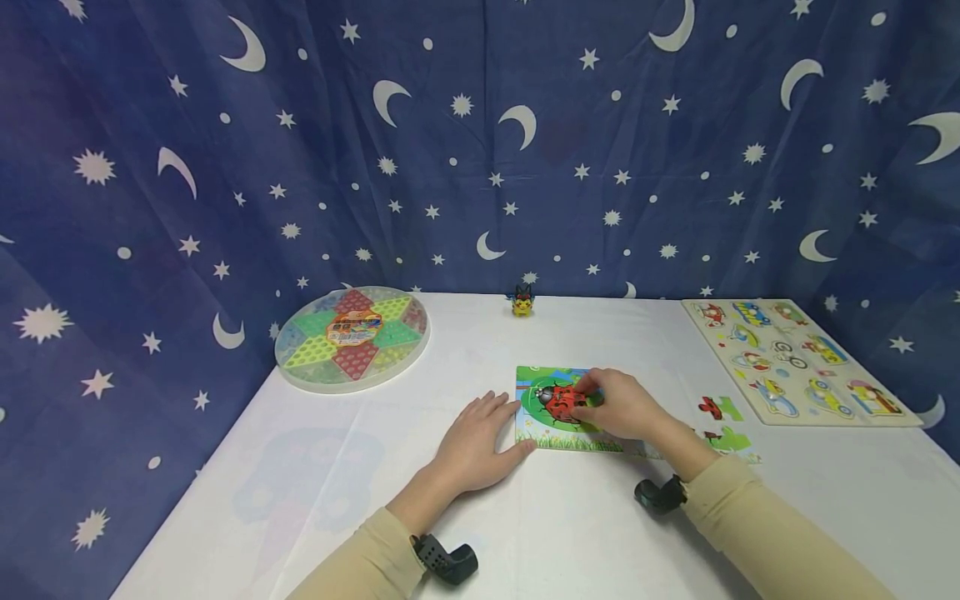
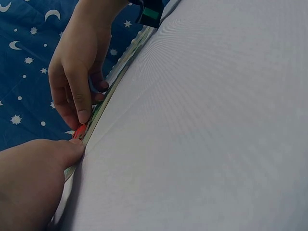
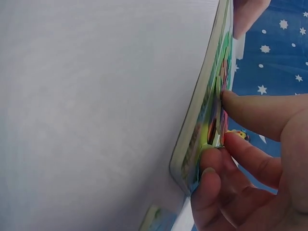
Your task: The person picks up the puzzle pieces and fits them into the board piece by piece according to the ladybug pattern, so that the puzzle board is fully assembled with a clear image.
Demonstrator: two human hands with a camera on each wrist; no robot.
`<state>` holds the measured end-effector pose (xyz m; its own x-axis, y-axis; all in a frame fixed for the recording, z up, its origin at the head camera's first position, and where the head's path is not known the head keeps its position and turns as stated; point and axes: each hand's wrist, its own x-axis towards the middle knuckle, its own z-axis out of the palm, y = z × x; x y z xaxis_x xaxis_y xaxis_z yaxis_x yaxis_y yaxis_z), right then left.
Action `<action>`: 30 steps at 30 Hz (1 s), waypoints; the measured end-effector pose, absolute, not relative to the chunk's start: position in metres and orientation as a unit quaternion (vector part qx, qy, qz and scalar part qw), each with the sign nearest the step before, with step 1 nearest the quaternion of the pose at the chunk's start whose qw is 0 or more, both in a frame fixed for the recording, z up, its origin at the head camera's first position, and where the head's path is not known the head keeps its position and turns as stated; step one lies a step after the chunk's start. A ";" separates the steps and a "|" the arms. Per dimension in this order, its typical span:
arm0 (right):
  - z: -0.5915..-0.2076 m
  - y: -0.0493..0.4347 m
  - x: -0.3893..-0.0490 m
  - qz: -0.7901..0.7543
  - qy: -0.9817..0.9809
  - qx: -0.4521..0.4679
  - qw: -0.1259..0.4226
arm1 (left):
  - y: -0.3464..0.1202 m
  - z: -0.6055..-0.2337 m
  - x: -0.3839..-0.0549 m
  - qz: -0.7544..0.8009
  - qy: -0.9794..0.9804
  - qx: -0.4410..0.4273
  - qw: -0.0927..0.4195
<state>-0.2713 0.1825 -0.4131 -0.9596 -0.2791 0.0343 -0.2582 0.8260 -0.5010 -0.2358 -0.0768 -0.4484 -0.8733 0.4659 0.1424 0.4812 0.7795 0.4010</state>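
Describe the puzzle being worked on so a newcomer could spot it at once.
On the white table, look at the middle, between the two hands. The ladybird puzzle lies there, a green square board with a red ladybird, unlike the round game tray to its left and the wooden vehicle board to its right.

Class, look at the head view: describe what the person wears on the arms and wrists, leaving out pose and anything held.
Both arms are in long beige sleeves, the left sleeve and right sleeve ending at the wrists. A small black device is strapped at each wrist: left wrist device, right wrist device. The hands are bare, with no gloves.
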 end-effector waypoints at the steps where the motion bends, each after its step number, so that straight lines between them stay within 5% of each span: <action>1: -0.413 0.182 -0.271 -0.257 0.956 -0.142 0.020 | -0.077 -0.448 -0.236 -0.217 -0.944 -0.250 0.016; 30: -0.408 0.166 -0.267 -0.183 0.972 -0.149 -0.009 | -0.077 -0.446 -0.236 -0.227 -0.942 -0.247 0.012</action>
<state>-0.2675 0.1661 -0.4076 -0.9552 -0.2872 0.0720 -0.2937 0.8884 -0.3529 -0.2358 -0.0770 -0.4460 -0.8777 0.4599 0.1345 0.4707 0.7750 0.4217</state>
